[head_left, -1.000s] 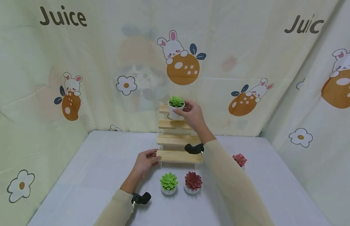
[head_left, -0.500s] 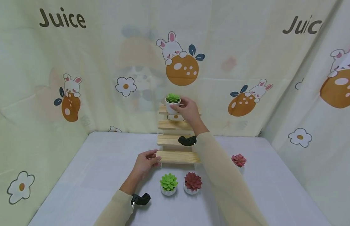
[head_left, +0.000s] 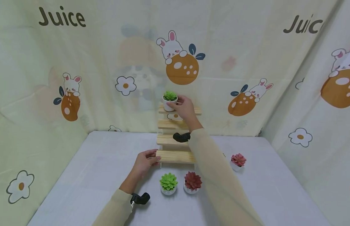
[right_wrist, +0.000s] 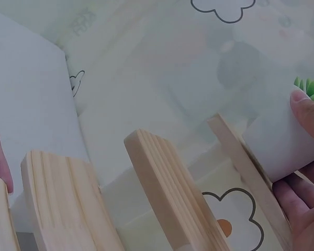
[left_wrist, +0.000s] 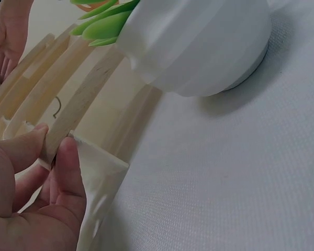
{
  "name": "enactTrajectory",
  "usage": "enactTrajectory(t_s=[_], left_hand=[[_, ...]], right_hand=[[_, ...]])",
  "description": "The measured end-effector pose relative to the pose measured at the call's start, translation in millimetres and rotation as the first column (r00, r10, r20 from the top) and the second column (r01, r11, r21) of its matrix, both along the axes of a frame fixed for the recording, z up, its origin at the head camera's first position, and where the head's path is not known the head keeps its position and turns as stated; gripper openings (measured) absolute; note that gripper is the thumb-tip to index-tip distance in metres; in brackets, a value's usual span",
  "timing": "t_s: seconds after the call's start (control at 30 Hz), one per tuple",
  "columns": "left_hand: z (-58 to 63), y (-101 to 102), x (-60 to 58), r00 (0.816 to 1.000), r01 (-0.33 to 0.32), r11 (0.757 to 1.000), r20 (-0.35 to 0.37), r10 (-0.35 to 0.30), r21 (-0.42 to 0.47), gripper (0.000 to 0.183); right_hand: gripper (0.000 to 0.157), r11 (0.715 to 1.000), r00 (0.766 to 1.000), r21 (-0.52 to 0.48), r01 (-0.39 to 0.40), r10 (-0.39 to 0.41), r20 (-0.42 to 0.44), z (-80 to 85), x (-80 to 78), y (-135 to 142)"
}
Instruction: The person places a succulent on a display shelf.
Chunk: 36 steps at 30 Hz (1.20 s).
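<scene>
A stepped wooden shelf with several slats stands against the back curtain. My right hand grips a white pot with a green succulent at the left end of the top slat. In the right wrist view the potted succulent sits against that slat, thumb on one side and fingers on the other. Down at the lowest slat, my left hand pinches its left end, which the left wrist view shows as a slat edge between thumb and fingers.
In front of the shelf stand a potted light-green succulent and a potted dark-red succulent. A potted pink-red succulent is farther right on the white table. A printed curtain hangs close behind the shelf.
My right hand has carried the green succulent left and slightly up, from in front of the upper slats to the top slat's left end. The left hand has stayed on the lowest slat.
</scene>
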<state>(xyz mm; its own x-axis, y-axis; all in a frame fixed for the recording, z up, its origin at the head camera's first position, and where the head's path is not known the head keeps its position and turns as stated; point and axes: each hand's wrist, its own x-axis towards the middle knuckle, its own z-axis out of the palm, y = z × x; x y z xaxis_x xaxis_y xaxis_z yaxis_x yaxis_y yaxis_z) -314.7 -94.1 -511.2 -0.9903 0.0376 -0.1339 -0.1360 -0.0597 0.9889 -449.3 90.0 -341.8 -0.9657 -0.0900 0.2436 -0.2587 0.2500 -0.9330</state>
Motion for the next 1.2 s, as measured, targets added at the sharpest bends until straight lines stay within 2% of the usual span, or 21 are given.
enactTrajectory(t_s=[0.23,0.5,0.67,0.8,1.03,1.2], left_hand=[[2.0,0,0.5,1.000,-0.010,1.000,0.009,0.010,-0.019,0.047],[1.6,0,-2.2,1.000,0.003,0.999,0.017,-0.002,-0.044,0.050],[1.5,0,-1.8,1.000,0.003,1.000,0.029,-0.002,-0.030,0.049],[1.9,0,-0.6,1.000,-0.001,1.000,0.017,0.001,-0.009,0.047],[-0.1,1,-0.5,1.000,-0.002,1.000,-0.006,0.002,-0.007,0.045],[-1.5,1,-0.1,1.000,-0.005,1.000,-0.016,0.005,-0.006,0.045]], right_hand=[[0.062,1.000,1.000,-0.006,0.012,-0.012,0.021,0.1,1.5,-4],[0.066,1.000,0.999,-0.005,0.031,-0.030,0.029,-2.6,-3.1,-2],[0.067,0.999,0.998,-0.009,0.054,-0.054,0.014,-4.3,-3.0,-1],[0.074,0.997,0.997,-0.017,0.072,-0.071,0.013,-5.0,-0.2,2],[0.079,0.998,0.997,-0.020,0.064,-0.064,-0.033,-3.8,18.1,13],[0.074,0.998,0.998,-0.063,0.002,-0.006,-0.059,-1.9,38.7,21]])
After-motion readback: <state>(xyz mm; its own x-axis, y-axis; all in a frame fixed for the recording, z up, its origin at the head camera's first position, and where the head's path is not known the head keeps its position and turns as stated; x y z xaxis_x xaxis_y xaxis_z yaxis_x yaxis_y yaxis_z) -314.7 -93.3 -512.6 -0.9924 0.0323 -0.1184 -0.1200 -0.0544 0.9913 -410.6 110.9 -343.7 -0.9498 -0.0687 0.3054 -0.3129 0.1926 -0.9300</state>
